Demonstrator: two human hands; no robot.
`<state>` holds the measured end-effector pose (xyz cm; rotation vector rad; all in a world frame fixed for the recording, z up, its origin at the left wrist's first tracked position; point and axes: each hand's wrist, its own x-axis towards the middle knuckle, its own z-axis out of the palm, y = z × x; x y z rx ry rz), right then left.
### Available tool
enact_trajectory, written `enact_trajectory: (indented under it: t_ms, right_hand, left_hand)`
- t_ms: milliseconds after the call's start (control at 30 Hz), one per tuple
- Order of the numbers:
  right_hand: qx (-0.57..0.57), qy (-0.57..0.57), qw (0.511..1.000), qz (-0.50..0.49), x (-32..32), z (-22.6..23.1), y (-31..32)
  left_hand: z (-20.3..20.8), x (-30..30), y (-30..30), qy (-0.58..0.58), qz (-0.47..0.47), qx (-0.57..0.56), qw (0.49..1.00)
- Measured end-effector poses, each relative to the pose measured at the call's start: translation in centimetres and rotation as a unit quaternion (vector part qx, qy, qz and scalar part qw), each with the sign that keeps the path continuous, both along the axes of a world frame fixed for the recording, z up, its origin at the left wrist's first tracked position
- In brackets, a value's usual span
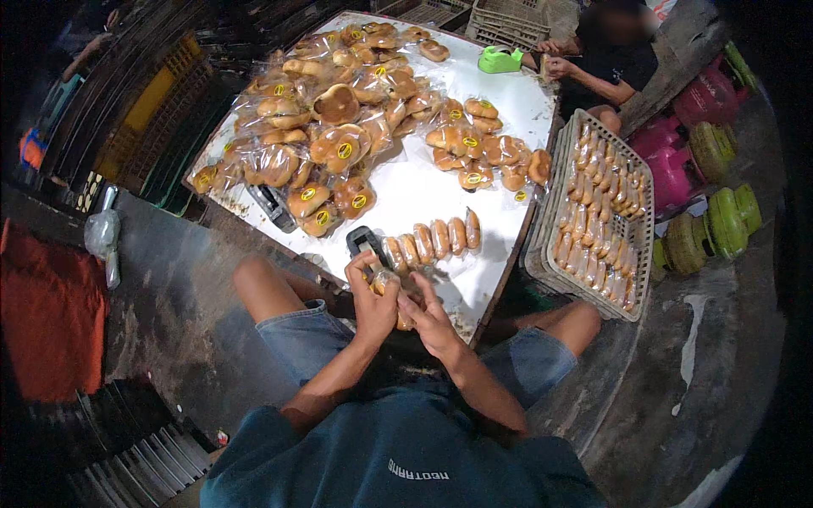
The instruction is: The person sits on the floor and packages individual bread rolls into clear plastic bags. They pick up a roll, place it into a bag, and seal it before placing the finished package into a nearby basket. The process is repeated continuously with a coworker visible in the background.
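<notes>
Close to the table's near edge, a bread roll in a clear plastic wrapper (pixel 405 322) is held between my two hands. My left hand (pixel 375 306) is closed around it, with the thumb and index finger near its upper end. From the other side my right hand (pixel 434 325) grips it loosely, thumb against the wrapper and fingers partly stretched. Just beyond my left fingers stands a black tape dispenser (pixel 362 240). Several wrapped long rolls (pixel 439 239) lie side by side in a row to its right.
A big heap of bagged round buns (pixel 339 106) covers the white table's (pixel 394 182) far left. Another black dispenser (pixel 271 208) sits at the left edge, a green one (pixel 500 59) far off. Stacked crates (pixel 639 245) with wrapped rolls stand right, near gas cylinders (pixel 730 222). A co-worker (pixel 614 63) sits beyond.
</notes>
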<state>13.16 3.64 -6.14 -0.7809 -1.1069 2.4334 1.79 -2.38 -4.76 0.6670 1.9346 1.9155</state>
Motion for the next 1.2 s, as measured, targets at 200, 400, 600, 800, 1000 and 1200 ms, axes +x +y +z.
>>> enact_trajectory:
  t_ms: [200, 400, 600, 800, 1000, 1200]
  right_hand:
    - [0.193, -0.161, 0.966, -0.054, -3.6, -3.5, 2.3]
    - [0.397, -0.316, 0.86, 0.052, -6.3, -15.4, 3.1]
    - [0.454, -0.246, 0.856, -0.024, -4.2, -6.4, 2.8]
    - [0.325, -0.289, 0.888, 0.147, -5.1, -11.3, 4.5]
    - [0.376, -0.174, 0.891, 0.184, -2.8, -5.6, 3.7]
    - [0.517, -0.325, 0.748, 0.261, 0.3, -10.1, 8.0]
  left_hand:
    - [0.3, -2.4, -1.5, -0.504, -0.099, 0.058, 0.856]
    - [-0.5, -6.7, -2.4, -0.447, -0.062, 0.059, 0.89]
    - [3.0, -8.4, -2.9, -0.469, -0.08, 0.089, 0.875]
    - [1.8, -9.1, -2.0, -0.449, -0.1, 0.082, 0.884]
    - [3.5, -8.9, -2.8, -0.45, -0.1, 0.087, 0.883]
    - [3.1, -7.6, -1.0, -0.425, -0.196, 0.038, 0.883]
